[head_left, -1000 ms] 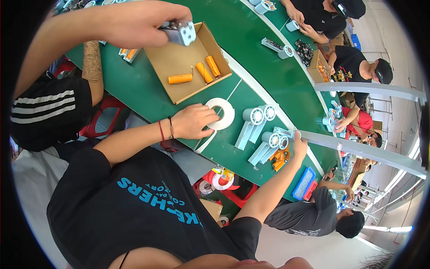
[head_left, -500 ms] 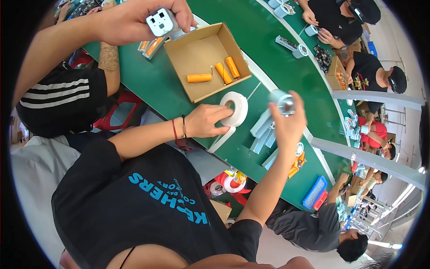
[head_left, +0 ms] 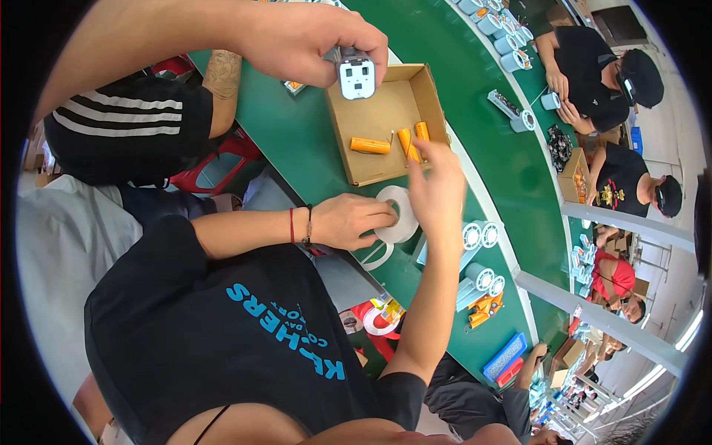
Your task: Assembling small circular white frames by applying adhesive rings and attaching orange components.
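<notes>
My left hand grips a roll of white tape, its fingertips at the core hole. A loose strip of tape curls down beside that hand. My right hand is above the near right corner of a cardboard box, slightly blurred, with its fingers apart and nothing visible in them. Orange cylindrical batteries lie in the box, one to the left and others close to my right fingers. Grey-blue holders with round ends lie right of my right forearm, which partly hides them.
A co-worker's hand reaches in from the upper left over the box, holding a grey-white casing. More holders, orange batteries and a blue tray line the green table's right side. A white post stands beyond.
My right hand has let go of the grey-blue part and moved left to the box. My left hand stays on the tape. The whole view has shifted, and the co-worker's casing appears farther right.
</notes>
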Demonstrator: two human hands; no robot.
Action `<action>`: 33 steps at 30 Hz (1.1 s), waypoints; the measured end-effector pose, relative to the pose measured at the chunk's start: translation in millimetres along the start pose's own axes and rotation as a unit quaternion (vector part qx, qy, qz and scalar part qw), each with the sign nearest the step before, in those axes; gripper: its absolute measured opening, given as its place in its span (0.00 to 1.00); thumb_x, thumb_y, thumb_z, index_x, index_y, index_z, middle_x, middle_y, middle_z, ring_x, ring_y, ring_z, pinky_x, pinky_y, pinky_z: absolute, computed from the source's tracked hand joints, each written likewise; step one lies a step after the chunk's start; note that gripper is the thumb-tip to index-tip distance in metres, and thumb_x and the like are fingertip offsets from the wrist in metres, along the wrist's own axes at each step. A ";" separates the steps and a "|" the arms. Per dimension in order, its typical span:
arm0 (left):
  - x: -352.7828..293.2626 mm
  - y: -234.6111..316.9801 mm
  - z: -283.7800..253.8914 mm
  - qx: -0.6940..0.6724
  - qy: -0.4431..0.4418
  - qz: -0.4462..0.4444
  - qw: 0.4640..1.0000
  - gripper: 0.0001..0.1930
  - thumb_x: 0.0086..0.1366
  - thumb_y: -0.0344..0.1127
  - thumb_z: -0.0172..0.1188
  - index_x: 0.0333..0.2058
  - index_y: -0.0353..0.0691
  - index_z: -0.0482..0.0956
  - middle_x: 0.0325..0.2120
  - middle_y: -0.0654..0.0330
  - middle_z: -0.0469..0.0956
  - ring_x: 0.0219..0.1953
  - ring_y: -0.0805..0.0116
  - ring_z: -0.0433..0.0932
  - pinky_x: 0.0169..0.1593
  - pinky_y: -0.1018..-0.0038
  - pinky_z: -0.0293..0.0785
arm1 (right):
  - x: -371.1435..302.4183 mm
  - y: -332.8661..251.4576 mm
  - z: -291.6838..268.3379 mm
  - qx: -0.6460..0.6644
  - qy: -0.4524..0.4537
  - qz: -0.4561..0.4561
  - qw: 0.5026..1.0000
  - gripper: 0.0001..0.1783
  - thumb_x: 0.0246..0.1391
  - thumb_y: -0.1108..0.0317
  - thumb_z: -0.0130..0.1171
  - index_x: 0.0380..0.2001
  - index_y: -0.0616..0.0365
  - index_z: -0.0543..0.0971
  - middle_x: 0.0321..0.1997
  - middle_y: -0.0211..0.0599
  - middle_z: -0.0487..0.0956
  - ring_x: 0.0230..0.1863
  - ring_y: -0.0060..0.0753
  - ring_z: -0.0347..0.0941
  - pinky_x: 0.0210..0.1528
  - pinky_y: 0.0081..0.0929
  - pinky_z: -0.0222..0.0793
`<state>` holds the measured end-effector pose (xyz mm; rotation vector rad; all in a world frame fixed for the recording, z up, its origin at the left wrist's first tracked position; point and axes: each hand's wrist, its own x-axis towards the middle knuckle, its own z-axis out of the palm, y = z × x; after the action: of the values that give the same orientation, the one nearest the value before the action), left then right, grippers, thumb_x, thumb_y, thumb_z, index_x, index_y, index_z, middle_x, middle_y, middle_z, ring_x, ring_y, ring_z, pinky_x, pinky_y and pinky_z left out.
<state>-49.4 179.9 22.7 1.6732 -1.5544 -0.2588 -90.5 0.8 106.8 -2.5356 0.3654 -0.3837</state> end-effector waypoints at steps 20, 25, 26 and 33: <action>3.3 -22.4 -8.9 -0.017 -0.017 0.020 1.000 0.18 0.56 0.32 0.63 0.46 0.40 0.75 0.43 0.57 0.77 0.42 0.53 0.80 0.47 0.60 0.79 | -29.6 -21.9 -4.8 0.504 0.026 0.157 0.849 0.27 0.49 0.81 0.71 0.52 0.61 0.73 0.40 0.40 0.81 0.40 0.27 0.78 0.41 0.22 0.74; 2.8 -22.1 -6.7 -0.032 -0.003 0.011 0.999 0.18 0.55 0.32 0.64 0.46 0.39 0.75 0.43 0.56 0.76 0.42 0.54 0.80 0.46 0.60 0.79 | -52.8 -19.4 -6.2 0.648 0.068 0.118 0.749 0.33 0.51 0.80 0.69 0.59 0.59 0.68 0.48 0.43 0.80 0.45 0.30 0.78 0.48 0.26 0.74; 2.3 -22.6 -6.7 -0.040 0.002 0.011 0.999 0.18 0.55 0.32 0.64 0.46 0.39 0.75 0.43 0.56 0.76 0.42 0.54 0.80 0.46 0.60 0.79 | -56.5 -17.5 -5.5 0.649 0.066 0.117 0.749 0.33 0.51 0.80 0.69 0.59 0.59 0.68 0.48 0.43 0.80 0.45 0.30 0.78 0.48 0.26 0.74; 1.1 -22.2 -10.9 -0.024 -0.006 0.023 0.999 0.19 0.54 0.32 0.65 0.46 0.38 0.76 0.43 0.56 0.76 0.41 0.55 0.79 0.46 0.61 0.79 | -77.4 0.3 -7.8 0.769 0.136 0.191 0.595 0.24 0.59 0.70 0.64 0.57 0.57 0.70 0.47 0.34 0.77 0.48 0.30 0.73 0.48 0.31 0.71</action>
<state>-25.9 181.2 15.2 1.5997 -1.5814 -0.2795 -164.6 22.6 97.9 -0.6340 0.3894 -0.5505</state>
